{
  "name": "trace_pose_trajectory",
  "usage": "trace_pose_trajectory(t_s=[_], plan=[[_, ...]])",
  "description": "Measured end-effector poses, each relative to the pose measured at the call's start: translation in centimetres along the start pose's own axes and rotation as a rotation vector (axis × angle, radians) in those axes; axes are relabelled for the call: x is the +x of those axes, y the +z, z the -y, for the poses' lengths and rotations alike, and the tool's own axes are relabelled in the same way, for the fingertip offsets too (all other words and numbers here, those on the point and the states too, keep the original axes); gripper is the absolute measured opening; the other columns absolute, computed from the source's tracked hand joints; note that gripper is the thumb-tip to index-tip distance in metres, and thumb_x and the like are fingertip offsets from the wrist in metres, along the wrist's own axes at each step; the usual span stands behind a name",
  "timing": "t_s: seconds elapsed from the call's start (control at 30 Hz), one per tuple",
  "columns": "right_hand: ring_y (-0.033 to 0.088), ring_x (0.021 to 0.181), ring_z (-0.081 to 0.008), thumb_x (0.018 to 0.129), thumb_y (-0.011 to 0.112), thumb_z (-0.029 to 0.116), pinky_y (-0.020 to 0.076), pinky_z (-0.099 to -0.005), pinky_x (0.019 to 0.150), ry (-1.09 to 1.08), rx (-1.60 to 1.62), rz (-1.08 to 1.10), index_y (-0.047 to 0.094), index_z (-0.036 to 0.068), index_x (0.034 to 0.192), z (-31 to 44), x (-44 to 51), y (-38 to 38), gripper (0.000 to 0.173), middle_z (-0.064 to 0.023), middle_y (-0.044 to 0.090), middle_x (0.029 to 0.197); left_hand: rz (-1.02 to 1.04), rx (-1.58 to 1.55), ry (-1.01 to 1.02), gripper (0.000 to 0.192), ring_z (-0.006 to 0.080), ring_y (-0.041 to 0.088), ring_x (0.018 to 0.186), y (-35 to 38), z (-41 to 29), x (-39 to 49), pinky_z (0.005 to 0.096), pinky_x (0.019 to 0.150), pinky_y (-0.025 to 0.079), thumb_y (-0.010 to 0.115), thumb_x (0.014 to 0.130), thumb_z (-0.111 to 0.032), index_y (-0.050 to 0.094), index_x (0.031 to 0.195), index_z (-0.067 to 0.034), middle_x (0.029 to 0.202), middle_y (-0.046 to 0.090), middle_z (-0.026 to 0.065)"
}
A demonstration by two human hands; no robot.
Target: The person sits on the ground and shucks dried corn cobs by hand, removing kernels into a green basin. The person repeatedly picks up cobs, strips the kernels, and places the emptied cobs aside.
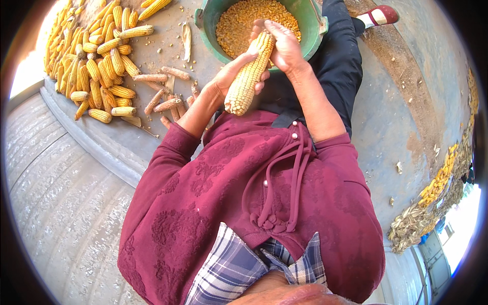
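Note:
A dried ear of yellow corn [248, 78] is held at a slant, its thick end towards my lap and its narrow end over a green bucket [318, 40]. My left hand [230, 76] wraps around the ear's middle, with the thumb on top and fingertips showing on the far side. At the narrow end, my right hand [286, 47] has its thumb and fingers closed about the tip, slightly blurred. Rows of kernels cover the visible side of the ear. Loose corn kernels [238, 24] lie inside the bucket, which stands just beyond my lap.
To the left, a large heap of unshelled corn ears [103, 68] lies on the concrete floor. Bare cobs [167, 103] are scattered between it and my left arm. A dry husk [186, 42] lies near the bucket. More corn [438, 185] and husks [406, 227] line the far right.

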State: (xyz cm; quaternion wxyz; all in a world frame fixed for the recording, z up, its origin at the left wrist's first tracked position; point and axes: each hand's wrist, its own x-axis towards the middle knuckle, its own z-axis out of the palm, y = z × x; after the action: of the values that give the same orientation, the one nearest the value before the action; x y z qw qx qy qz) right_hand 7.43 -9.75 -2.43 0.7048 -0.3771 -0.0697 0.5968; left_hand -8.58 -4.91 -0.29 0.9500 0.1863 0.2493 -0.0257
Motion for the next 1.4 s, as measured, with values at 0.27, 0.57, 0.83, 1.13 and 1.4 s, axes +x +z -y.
trace_pose_trajectory(t_s=[0.27,0.57,0.83,1.13,1.4], plan=[[0.058,0.107,-0.0287,0.097,0.047,0.013,0.0469,-0.0405,0.096,0.042,0.202,0.366,0.056,-0.003,0.114,2.4,-0.8,0.8,0.025,-0.0169,0.061,0.112,0.517,-0.412,-0.033,0.061,0.0139,0.043,0.046,-0.9,0.3,0.9,0.0263,0.043,0.038,0.043,0.094,-0.055,0.048,0.111,0.003,0.075,0.046,0.005],[0.064,0.095,-0.0273,0.099,0.045,0.015,0.0515,-0.0402,0.089,-0.103,-0.046,0.026,0.058,0.001,0.111,-0.3,0.2,0.1,0.022,-0.0136,0.065,0.101,0.241,-0.291,-0.029,0.056,0.0143,0.048,0.053,-0.2,0.2,0.5,0.0256,0.046,0.042,0.048,0.094,-0.053,0.051,0.109,0.001,0.079,0.05,0.007],[0.049,0.122,-0.0376,0.095,0.045,0.016,0.0346,-0.0468,0.109,0.086,0.425,0.534,0.056,-0.004,0.118,3.1,0.2,-0.7,0.033,-0.0219,0.056,0.125,0.562,-0.481,-0.083,0.06,0.0123,0.046,0.051,-0.4,0.1,1.3,0.0254,0.045,0.04,0.045,0.094,-0.053,0.046,0.111,0.004,0.077,0.047,0.0054],[0.061,0.103,-0.0264,0.097,0.049,0.011,0.0495,-0.0379,0.093,-0.048,0.193,0.356,0.058,0.001,0.113,2.0,-0.3,0.9,0.02,-0.0141,0.063,0.11,0.684,-0.662,-0.084,0.059,0.0118,0.045,0.051,0.5,0.6,1.3,0.0257,0.046,0.039,0.044,0.094,-0.053,0.046,0.112,0.004,0.078,0.045,0.0036],[0.064,0.096,-0.0266,0.1,0.045,0.015,0.0527,-0.0392,0.088,-0.01,0.152,0.042,0.058,0.0,0.111,-0.2,1.0,-0.9,0.023,-0.0144,0.065,0.103,0.217,-0.294,-0.049,0.049,0.0178,0.051,0.054,0.4,-0.3,0.4,0.0284,0.049,0.048,0.048,0.095,-0.048,0.051,0.111,-0.001,0.082,0.054,0.0101]])
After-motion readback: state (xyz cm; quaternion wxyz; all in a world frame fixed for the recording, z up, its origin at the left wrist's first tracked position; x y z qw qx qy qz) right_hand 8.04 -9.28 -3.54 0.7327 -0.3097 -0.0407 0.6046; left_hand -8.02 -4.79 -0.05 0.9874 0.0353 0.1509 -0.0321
